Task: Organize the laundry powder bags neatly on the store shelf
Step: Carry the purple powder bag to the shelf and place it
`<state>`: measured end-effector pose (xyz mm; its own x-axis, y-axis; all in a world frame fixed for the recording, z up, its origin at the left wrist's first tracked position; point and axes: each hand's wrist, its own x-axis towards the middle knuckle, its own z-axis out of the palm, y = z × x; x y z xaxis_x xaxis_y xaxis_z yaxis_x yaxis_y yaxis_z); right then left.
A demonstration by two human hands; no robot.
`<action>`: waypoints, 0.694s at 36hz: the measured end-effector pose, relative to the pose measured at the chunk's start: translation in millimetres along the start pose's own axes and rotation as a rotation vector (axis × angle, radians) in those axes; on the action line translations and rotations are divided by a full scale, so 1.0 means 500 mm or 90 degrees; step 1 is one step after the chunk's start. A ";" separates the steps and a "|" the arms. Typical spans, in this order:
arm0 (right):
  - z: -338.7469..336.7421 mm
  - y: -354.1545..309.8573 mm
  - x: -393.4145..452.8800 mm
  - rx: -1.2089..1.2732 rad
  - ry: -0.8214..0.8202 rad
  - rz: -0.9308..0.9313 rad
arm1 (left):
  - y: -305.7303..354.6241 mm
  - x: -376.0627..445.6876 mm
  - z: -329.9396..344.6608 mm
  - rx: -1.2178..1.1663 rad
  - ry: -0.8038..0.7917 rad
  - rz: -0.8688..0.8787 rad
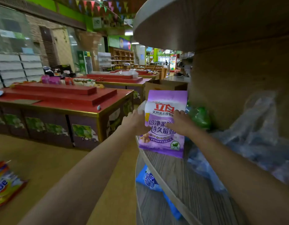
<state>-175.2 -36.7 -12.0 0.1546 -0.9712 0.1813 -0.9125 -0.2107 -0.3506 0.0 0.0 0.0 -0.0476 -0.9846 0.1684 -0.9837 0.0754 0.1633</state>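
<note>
A purple laundry powder bag (164, 101) with red and white print stands upright on the curved wooden shelf (177, 172), near its rounded left end. My left hand (134, 121) grips the bag's left edge. My right hand (180, 121) lies flat on its front right side. Behind the purple bag sits a green bag (199, 116). Blurred clear-and-blue plastic packs (254, 140) lie on the shelf to the right. A blue powder bag (150, 179) lies on the shelf below, partly hidden by the shelf edge.
An orange and yellow powder bag (5, 184) lies on the wooden floor at the far left. Red-topped display tables (62, 98) stand across the aisle. A cardboard box (164, 86) sits behind the shelf end. The upper shelf (173, 30) overhangs the bags.
</note>
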 end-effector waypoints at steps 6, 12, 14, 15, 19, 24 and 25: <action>0.015 0.022 0.020 0.056 0.048 0.089 | -0.005 0.022 0.016 0.010 -0.024 -0.017; 0.048 0.049 0.033 0.162 -0.044 0.105 | -0.009 0.031 0.027 0.003 -0.032 -0.010; 0.059 0.047 0.031 0.192 -0.060 0.101 | -0.011 0.034 0.030 0.001 -0.045 -0.011; 0.063 0.047 0.033 0.208 -0.057 0.101 | -0.012 0.035 0.031 -0.001 -0.049 -0.011; 0.067 0.047 0.044 0.300 -0.067 0.121 | -0.017 0.035 0.029 -0.017 -0.049 -0.015; 0.069 0.052 0.054 0.403 -0.102 0.157 | -0.032 0.040 0.036 -0.019 -0.051 -0.026; 0.074 0.057 0.059 0.435 -0.112 0.164 | -0.037 0.042 0.039 -0.014 -0.053 -0.027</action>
<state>-182.6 -75.5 -50.9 0.0785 -0.9904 -0.1141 -0.4984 0.0601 -0.8648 13.9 -25.1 -18.3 -0.0210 -0.9966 0.0795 -0.9810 0.0359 0.1905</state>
